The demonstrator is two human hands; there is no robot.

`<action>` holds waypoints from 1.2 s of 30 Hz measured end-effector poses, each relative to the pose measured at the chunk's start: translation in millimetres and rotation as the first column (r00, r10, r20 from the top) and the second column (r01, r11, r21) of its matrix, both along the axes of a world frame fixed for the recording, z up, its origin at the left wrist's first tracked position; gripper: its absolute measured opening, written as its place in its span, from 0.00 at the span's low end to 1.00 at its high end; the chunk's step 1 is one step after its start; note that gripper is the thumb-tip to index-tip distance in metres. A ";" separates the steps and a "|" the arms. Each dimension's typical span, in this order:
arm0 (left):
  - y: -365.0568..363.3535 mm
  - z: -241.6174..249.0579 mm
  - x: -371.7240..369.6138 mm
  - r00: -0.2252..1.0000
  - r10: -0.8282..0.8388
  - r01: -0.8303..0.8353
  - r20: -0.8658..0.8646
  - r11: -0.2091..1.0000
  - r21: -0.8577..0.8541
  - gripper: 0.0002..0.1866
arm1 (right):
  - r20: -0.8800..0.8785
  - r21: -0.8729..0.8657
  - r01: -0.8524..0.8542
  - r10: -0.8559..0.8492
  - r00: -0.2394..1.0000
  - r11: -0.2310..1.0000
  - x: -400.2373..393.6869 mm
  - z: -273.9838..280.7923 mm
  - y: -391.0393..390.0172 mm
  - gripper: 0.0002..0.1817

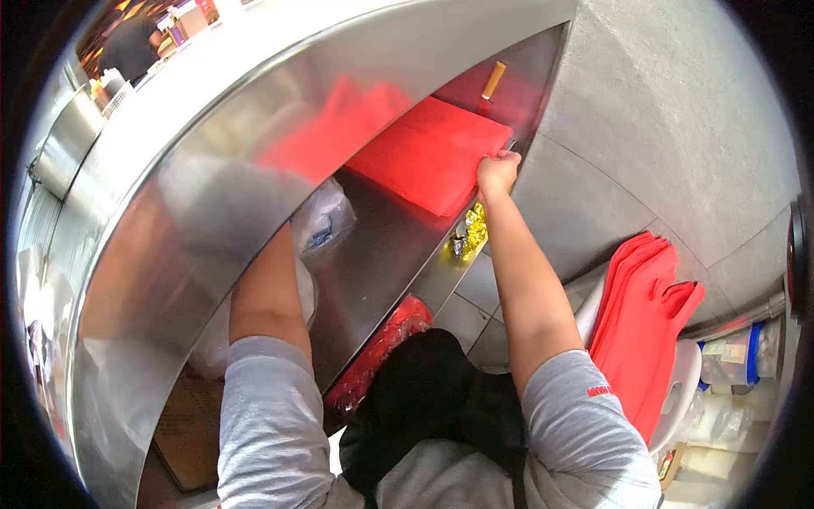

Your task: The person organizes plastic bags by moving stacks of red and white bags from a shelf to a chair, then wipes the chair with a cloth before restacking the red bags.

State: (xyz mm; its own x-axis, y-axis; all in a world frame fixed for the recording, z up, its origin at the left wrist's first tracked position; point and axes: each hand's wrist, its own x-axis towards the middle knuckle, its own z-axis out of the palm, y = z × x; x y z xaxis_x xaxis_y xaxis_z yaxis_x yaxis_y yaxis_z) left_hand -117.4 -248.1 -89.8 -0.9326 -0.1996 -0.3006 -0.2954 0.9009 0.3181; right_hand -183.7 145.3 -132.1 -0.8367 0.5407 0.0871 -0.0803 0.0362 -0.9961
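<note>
My right hand [498, 174] is closed at the near right corner of a flat red fabric bag [437, 157], which lies on a dark metal shelf [373, 246] under the counter. Its fingertips are partly hidden. Further left, my left forearm [271, 297] reaches beneath the counter's metal front, and the hand itself is hidden behind it. Close to that forearm sits a clear plastic bag [326, 219] with something bluish inside. Crumpled gold and silver foil [471, 231] rests on the shelf's edge below my right wrist.
Red bags with handles [636, 331] hang or lie in a pile at the right, over a pale container. A red plastic-wrapped pack [381, 352] is at the shelf's near edge. Blue-lidded tubs [731, 356] stand far right. Across the counter [254, 51], a person in dark clothing [129, 47] is visible.
</note>
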 end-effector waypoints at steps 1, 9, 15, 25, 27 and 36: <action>-0.9 -2.5 0.6 0.998 -0.061 0.062 0.008 0.996 -0.067 0.32 | 0.004 -0.014 -0.001 0.001 1.000 1.000 -4.2 -1.8 1.3 0.17; 167.7 65.2 84.9 0.954 -0.069 -0.093 -0.293 0.859 -0.504 0.35 | 0.043 -0.005 -0.083 0.083 0.996 0.997 -14.2 -13.3 8.6 0.14; 226.9 -32.8 158.9 0.812 -0.243 -0.005 -0.531 0.907 -0.422 0.37 | -0.066 -0.314 -0.323 0.319 0.945 0.893 29.9 37.0 46.8 0.26; 337.8 -30.6 190.8 0.751 -0.193 0.366 -0.632 0.917 0.156 0.35 | -0.194 0.024 -0.442 0.438 0.878 0.897 180.7 99.5 223.8 0.14; 381.8 -41.3 193.2 0.703 -0.346 0.565 -0.621 0.802 0.193 0.32 | -0.171 0.031 -0.382 0.382 0.908 0.924 233.0 88.9 269.4 0.08; 548.7 -38.1 244.8 0.104 -0.788 0.992 -0.606 0.043 0.115 0.29 | 0.458 0.529 -0.232 -0.045 0.888 0.817 454.3 34.9 413.7 0.11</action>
